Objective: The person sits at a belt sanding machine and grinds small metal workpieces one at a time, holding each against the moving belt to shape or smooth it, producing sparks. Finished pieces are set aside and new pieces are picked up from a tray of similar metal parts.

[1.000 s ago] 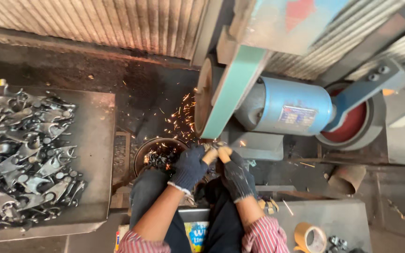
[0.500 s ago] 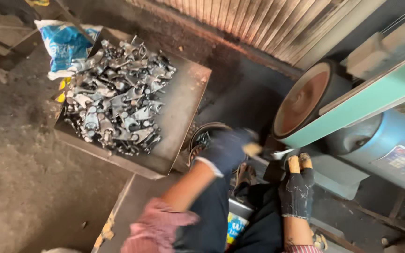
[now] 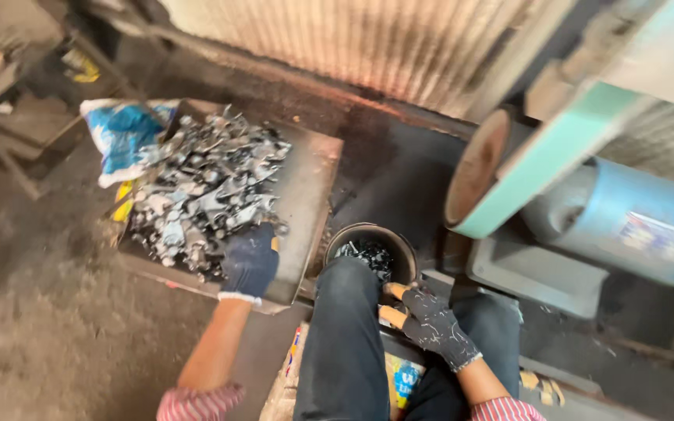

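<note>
- Metal parts (image 3: 200, 191), grey and tangled together, lie heaped on a flat metal tray (image 3: 310, 187) at the left of the view; the heap fills the tray's left and middle, and the tray's right strip is bare.
- Behind the heap's far-left corner sits a blue and white bag (image 3: 118, 132), touching the pile.
- At the near edge of the heap is the left hand (image 3: 250, 261), in a dark blue glove, set palm down on the parts. The parts lie directly under its fingers and spread away to the upper left. The pieces point every way, so no single long axis can be read for the one under the glove.
- Its fingers are curled down into the pile; whether they are closed on a piece I cannot tell, since the glove hides it.
- That arm is stretched out well to the left, bare at the forearm, with a striped cuff at the elbow end.
- Right of the tray stands a round dark bucket (image 3: 368, 234) with dark pieces in it, just beyond the knee.
- Near the bucket, the right hand (image 3: 431, 320), in a speckled black glove, rests on the lap well apart from the heap, fingers loosely bent and holding nothing visible.
- Farthest right are the green grinding belt (image 3: 540, 168) and the blue motor (image 3: 649, 222).
</note>
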Demonstrator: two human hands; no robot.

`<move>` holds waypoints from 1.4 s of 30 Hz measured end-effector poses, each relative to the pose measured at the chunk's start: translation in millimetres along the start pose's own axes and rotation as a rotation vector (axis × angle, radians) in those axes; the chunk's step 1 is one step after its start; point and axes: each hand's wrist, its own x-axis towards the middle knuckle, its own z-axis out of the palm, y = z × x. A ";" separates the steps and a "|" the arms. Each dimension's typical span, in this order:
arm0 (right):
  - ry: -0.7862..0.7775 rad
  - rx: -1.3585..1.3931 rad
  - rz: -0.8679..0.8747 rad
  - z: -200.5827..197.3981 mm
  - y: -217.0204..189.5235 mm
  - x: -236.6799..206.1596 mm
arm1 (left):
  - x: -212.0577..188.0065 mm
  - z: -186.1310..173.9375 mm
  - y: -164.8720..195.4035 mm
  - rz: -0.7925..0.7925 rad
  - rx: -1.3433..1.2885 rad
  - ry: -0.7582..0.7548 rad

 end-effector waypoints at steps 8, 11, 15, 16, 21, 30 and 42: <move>0.198 1.321 0.047 8.3 54.6 -28.5 | -90.8 56.7 188.8 0.334 -1.180 -0.160; 0.341 1.540 0.199 -5.1 65.3 -42.4 | -103.6 70.1 222.8 0.256 -1.287 -0.085; 0.236 1.583 0.147 -29.0 64.2 -46.3 | -97.0 62.1 234.2 0.338 -1.370 -0.401; 0.187 1.603 0.106 -33.6 65.0 -41.2 | -90.5 60.0 238.9 0.330 -1.306 -0.386; 0.341 1.710 0.397 -33.7 85.3 20.1 | -41.4 69.7 285.1 0.389 -0.789 -0.098; 0.636 1.158 0.398 -14.5 115.4 38.3 | -18.0 108.9 278.7 0.214 -1.374 -0.298; 0.844 1.050 0.510 -18.1 121.8 28.8 | -6.8 113.3 312.8 0.416 -1.213 -0.098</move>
